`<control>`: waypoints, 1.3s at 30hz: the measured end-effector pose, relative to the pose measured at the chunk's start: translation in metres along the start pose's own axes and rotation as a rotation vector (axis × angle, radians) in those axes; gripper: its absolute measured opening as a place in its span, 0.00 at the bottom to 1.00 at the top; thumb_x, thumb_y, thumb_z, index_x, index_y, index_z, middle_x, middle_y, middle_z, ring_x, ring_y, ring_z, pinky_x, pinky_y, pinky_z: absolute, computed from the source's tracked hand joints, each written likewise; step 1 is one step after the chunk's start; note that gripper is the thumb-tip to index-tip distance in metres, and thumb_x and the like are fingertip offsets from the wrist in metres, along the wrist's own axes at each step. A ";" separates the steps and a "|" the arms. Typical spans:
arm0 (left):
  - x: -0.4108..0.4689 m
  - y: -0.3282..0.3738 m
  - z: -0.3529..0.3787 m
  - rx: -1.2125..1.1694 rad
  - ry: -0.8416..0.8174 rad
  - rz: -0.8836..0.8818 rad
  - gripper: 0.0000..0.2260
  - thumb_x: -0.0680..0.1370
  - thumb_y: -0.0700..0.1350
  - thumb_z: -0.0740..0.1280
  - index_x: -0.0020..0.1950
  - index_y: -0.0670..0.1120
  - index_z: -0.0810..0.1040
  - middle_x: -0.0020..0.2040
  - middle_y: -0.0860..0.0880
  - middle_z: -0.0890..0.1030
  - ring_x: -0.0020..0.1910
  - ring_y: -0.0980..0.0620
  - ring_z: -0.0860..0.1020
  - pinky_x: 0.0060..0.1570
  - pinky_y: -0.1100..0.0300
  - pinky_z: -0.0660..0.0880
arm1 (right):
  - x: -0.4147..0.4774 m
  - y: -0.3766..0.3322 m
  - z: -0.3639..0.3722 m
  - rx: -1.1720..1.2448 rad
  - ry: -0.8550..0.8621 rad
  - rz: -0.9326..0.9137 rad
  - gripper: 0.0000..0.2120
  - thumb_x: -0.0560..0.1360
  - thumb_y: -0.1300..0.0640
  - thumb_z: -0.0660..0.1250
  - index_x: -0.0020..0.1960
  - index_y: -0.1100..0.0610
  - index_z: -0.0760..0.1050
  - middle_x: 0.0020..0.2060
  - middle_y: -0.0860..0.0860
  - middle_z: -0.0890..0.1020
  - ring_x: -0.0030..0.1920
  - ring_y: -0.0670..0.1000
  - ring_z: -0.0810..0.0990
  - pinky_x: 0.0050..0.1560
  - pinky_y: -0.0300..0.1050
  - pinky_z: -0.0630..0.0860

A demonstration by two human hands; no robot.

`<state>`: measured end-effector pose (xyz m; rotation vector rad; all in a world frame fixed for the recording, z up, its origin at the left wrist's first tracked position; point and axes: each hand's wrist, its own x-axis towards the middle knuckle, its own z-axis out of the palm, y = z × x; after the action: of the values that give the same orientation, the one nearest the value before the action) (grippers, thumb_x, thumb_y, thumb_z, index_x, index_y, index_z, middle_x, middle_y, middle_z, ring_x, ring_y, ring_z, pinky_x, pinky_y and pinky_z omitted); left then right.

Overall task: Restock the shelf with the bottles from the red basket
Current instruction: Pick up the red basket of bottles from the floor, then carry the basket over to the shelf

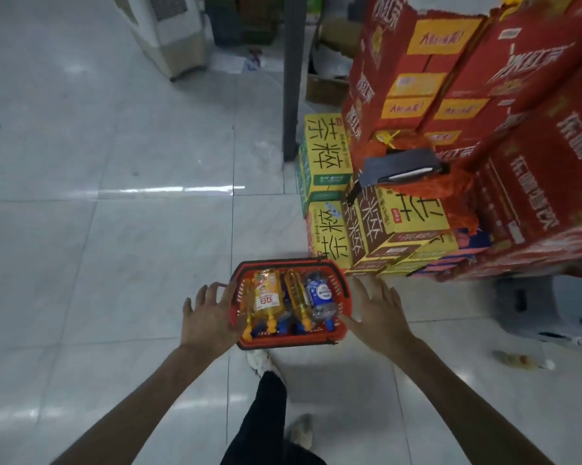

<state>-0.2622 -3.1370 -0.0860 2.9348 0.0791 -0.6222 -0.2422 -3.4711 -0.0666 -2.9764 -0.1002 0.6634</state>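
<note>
Lower center of frame: red basket (pixel 284 344) on floor (pixel 115 236), bottles (pixel 266 297) lying inside. My left grip (pixel 209 318) spread at its left rim, my right grip (pixel 380 317) spread just beside the right rim, both holding nothing.

A single wide-angle view looks from the person's head, forward and steeply down at the tiled floor (pixel 115 229). Both forearms enter from the bottom edge. The left hand (pixel 209 320) and right hand (pixel 380 313) sit either side of the red basket (pixel 282 344), just below centre. Stacked cartons (pixel 517 129) fill the upper right, bowed by the lens.
</note>
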 end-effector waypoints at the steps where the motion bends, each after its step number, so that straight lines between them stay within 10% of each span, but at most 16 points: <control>1: 0.009 -0.001 0.010 -0.005 -0.025 -0.017 0.38 0.78 0.68 0.61 0.83 0.54 0.56 0.80 0.45 0.65 0.80 0.40 0.63 0.75 0.35 0.64 | 0.010 0.001 0.007 -0.007 -0.011 -0.009 0.40 0.77 0.31 0.60 0.81 0.51 0.53 0.77 0.57 0.60 0.78 0.60 0.59 0.76 0.59 0.60; 6: 0.048 -0.011 0.055 -0.077 -0.125 -0.132 0.45 0.71 0.77 0.45 0.81 0.53 0.59 0.76 0.43 0.71 0.74 0.40 0.70 0.70 0.38 0.71 | 0.058 0.014 0.040 -0.078 -0.171 -0.032 0.42 0.78 0.31 0.59 0.82 0.53 0.50 0.79 0.62 0.58 0.79 0.63 0.58 0.77 0.61 0.58; 18: 0.157 -0.015 0.189 -0.317 -0.237 -0.461 0.31 0.82 0.69 0.54 0.79 0.52 0.59 0.66 0.42 0.77 0.60 0.39 0.81 0.53 0.41 0.81 | 0.186 0.080 0.205 0.265 -0.465 0.159 0.44 0.70 0.21 0.58 0.77 0.44 0.59 0.72 0.58 0.70 0.67 0.59 0.75 0.61 0.61 0.78; 27: 0.222 -0.039 0.303 -0.384 -0.203 -0.630 0.31 0.85 0.60 0.56 0.82 0.48 0.52 0.74 0.39 0.71 0.65 0.35 0.77 0.54 0.36 0.78 | 0.253 0.107 0.324 0.288 -0.335 0.303 0.47 0.76 0.32 0.65 0.81 0.46 0.40 0.80 0.61 0.52 0.81 0.65 0.48 0.72 0.73 0.63; 32: 0.255 -0.044 0.353 -0.561 -0.138 -0.776 0.26 0.80 0.59 0.56 0.74 0.47 0.62 0.61 0.40 0.74 0.52 0.36 0.77 0.47 0.42 0.74 | 0.288 0.111 0.353 0.470 -0.303 0.419 0.48 0.75 0.37 0.70 0.80 0.41 0.38 0.74 0.59 0.64 0.65 0.62 0.74 0.60 0.71 0.76; 39: 0.283 -0.075 0.373 -0.564 -0.180 -0.831 0.16 0.81 0.53 0.66 0.59 0.41 0.74 0.44 0.45 0.82 0.39 0.41 0.81 0.36 0.49 0.78 | 0.327 0.129 0.371 0.542 -0.262 0.660 0.23 0.75 0.42 0.71 0.60 0.57 0.71 0.53 0.58 0.83 0.46 0.59 0.82 0.47 0.52 0.80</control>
<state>-0.1589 -3.1119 -0.5477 2.1954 1.2584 -0.7791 -0.0994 -3.5441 -0.5514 -2.3477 0.9191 0.9462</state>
